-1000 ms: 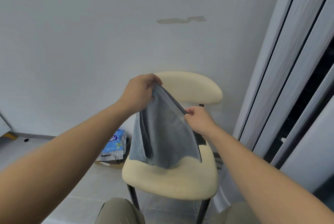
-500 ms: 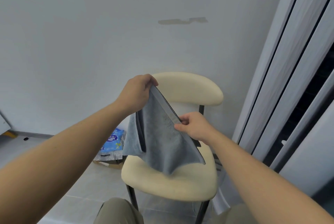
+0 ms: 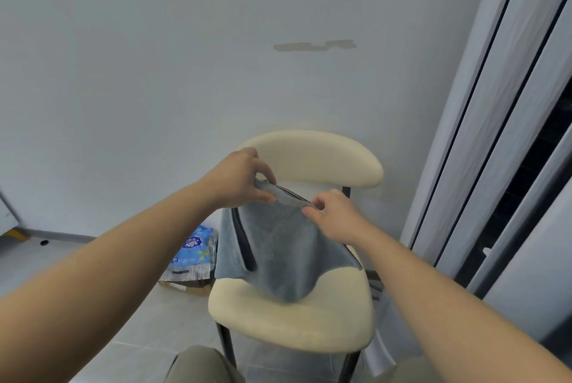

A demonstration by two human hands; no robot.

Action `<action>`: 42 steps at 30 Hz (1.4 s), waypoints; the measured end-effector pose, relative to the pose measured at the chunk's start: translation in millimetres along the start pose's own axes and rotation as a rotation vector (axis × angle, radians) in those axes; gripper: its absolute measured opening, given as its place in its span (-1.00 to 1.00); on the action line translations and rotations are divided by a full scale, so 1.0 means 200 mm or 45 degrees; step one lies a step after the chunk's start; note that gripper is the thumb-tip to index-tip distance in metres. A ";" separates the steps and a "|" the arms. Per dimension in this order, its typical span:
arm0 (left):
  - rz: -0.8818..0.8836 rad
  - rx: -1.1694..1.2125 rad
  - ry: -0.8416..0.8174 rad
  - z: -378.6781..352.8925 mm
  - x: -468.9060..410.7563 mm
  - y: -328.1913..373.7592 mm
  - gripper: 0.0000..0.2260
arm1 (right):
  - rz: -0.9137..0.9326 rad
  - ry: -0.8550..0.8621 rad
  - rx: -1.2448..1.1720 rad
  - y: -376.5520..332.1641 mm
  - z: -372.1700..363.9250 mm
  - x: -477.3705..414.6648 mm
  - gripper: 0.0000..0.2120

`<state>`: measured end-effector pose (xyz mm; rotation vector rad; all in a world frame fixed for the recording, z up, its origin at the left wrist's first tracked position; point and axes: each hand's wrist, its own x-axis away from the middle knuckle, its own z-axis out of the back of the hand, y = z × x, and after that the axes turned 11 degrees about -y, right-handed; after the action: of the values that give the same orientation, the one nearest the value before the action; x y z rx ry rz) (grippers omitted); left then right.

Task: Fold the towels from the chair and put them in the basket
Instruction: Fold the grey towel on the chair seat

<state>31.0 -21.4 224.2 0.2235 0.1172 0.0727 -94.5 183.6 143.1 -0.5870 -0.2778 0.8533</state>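
The left hand [image 3: 240, 180] and right hand [image 3: 335, 217] are pinching the top edge of the gray towel [image 3: 288, 252], which is hanging between them over the cream chair [image 3: 297, 324], its low corner sagging near the seat, beside the wall [image 3: 154, 73].

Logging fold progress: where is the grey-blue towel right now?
The grey-blue towel hangs at the centre of the head view, its top edge pinched between the left hand and the right hand, over the seat of the cream chair.
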 end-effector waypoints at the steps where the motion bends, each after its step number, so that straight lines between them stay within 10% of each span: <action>1: 0.018 -0.021 -0.012 -0.01 -0.01 0.00 -0.74 | -0.014 -0.016 0.014 -0.01 0.00 0.00 -0.78; 9: 0.175 0.188 -0.062 -0.06 -0.01 0.07 -0.86 | 0.018 0.030 -0.053 -0.04 0.01 0.00 -0.78; 12: 0.157 0.347 -0.146 -0.07 -0.01 0.12 -0.61 | 0.068 0.016 -0.051 -0.04 0.02 0.01 -0.82; 22: 0.109 -0.019 -0.276 -0.12 -0.01 0.15 -0.72 | 0.097 -0.121 0.024 -0.03 0.02 0.01 -0.87; 42: 0.287 -0.024 0.102 -0.05 0.00 -0.01 -0.78 | -0.065 -0.098 -0.093 0.05 0.08 0.04 -0.70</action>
<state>29.3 -22.2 214.0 0.2145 0.1711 0.3069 -102.7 200.8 149.3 -0.6135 -0.3941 0.8202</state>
